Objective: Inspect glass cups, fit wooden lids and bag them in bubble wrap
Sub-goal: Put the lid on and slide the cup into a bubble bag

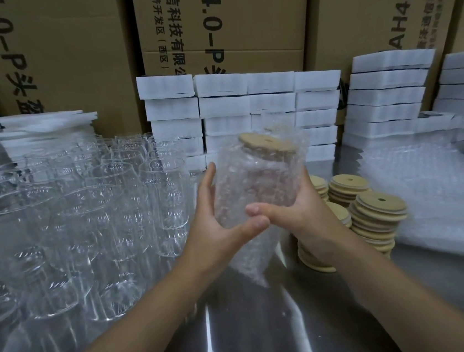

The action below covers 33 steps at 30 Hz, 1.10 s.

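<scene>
Above the steel table I hold a glass cup inside a bubble wrap bag (257, 184), tilted with its top to the right. A round wooden lid (267, 144) with a small hole sits on the cup's mouth and shows at the bag's open end. My left hand (216, 224) grips the bag's lower left side, thumb across the front. My right hand (301, 211) grips it from the right, thumb pressed on the front near the left thumb. The bag's loose tail hangs down below my hands.
Several empty glass cups (84, 210) crowd the table's left half. Stacks of wooden lids (374, 217) stand right of my hands, with a pile of bubble wrap bags (444, 195) beyond. White foam boxes (246, 107) and cardboard cartons (221, 17) line the back. Bare steel table (257, 332) lies in front.
</scene>
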Tool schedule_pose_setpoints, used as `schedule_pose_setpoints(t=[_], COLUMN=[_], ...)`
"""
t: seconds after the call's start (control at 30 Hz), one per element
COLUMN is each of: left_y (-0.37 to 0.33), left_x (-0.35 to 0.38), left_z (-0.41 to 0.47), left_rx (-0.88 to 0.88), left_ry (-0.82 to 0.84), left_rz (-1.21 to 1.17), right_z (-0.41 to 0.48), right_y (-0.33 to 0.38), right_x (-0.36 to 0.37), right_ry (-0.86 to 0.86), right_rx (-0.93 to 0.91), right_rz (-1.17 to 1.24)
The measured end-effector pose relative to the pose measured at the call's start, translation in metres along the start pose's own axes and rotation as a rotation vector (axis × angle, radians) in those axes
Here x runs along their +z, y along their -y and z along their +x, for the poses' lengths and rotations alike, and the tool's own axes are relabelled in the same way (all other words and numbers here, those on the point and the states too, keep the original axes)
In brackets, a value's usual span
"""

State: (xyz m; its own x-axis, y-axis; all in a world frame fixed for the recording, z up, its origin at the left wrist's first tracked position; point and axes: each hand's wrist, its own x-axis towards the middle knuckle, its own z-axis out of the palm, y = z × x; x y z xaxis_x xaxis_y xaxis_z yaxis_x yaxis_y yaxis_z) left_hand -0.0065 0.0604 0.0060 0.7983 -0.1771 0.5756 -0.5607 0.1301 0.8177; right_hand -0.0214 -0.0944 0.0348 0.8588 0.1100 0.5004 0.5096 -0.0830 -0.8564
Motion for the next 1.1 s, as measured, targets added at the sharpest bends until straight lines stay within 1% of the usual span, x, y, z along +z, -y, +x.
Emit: schedule_pose_setpoints(t=[0.07,0.17,0.37,0.43,0.5,0.57,0.63,0.67,0.73,0.77,0.8,0.9,0.97,1.03,1.1], left_y=[0.005,0.011,0.010,0.009,0.008,0.009,0.008,0.008,0.007,0.007,0.008,0.020,0.026,0.034,0.039], left_x=[0.000,-0.001,0.000,0.000,-0.001,-0.002,-0.002,-0.001,0.000,0.001,0.002,0.008,0.012,0.012,0.012], left_z=[0.000,0.000,-0.002,0.000,0.004,0.006,0.005,0.004,0.004,0.004,0.004,0.002,0.000,-0.001,-0.003], left_rx=[-0.011,-0.004,0.020,0.035,0.041,0.060,0.056,0.037,-0.011,-0.042,-0.078,-0.207,-0.264,-0.286,-0.271], left_ry=[0.046,0.063,-0.002,-0.038,-0.097,-0.119,-0.114,-0.113,-0.104,-0.095,-0.089,-0.053,-0.011,0.053,0.129], left_rz=[0.058,0.139,0.184,0.172,0.138,0.105,0.134,0.146,0.185,0.215,0.234,0.229,0.314,0.451,0.593], right_z=[0.001,0.002,0.001,0.001,0.002,0.006,0.014,0.018,0.031,0.039,0.050,0.091,0.120,0.146,0.167], right_y=[0.000,-0.002,-0.001,0.003,0.014,0.026,0.038,0.044,0.054,0.058,0.062,0.063,0.055,0.043,0.026], right_x=[-0.001,-0.003,0.000,0.000,0.004,0.007,0.010,0.011,0.007,0.002,-0.002,-0.019,-0.026,-0.030,-0.030], right_ry=[-0.035,-0.060,-0.031,-0.006,0.008,-0.004,0.034,0.071,0.122,0.108,0.057,-0.179,-0.264,-0.270,-0.187], right_rx=[-0.014,-0.012,-0.052,-0.039,-0.018,-0.020,-0.044,-0.043,-0.011,0.013,0.037,0.066,0.057,0.059,0.095], right_rz=[0.023,0.007,-0.040,-0.065,-0.212,-0.457,-0.679,-0.751,-0.808,-0.799,-0.775,-0.708,-0.748,-0.853,-1.007])
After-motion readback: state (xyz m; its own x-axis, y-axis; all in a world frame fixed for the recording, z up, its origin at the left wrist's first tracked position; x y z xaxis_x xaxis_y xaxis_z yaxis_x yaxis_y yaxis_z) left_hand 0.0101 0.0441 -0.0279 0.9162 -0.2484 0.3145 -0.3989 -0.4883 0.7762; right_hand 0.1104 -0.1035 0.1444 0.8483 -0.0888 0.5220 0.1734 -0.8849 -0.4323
